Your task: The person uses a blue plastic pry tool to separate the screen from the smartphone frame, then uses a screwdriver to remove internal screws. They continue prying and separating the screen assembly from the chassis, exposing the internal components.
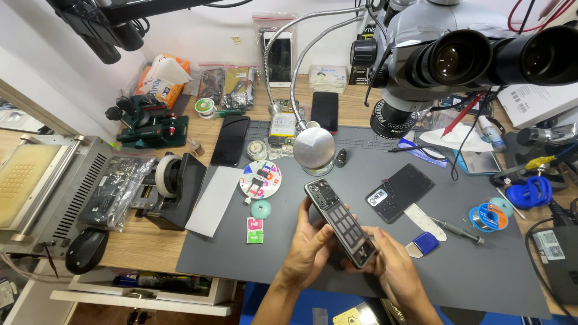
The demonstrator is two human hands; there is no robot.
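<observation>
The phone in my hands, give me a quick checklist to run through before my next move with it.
1. Phone held by both hands: ok, left hand and right hand grip it above the grey mat.
2. Back of the phone faces up: ok.
3. Fingers clear of the camera end: ok.
4. Blue-handled scraper within reach: ok, on the mat beside the right hand.
5. Screwdriver within reach: ok.
6. Loose screws on the mat: cannot tell.

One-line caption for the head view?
Both hands, left and right, hold a dark opened smartphone above the grey work mat.
</observation>
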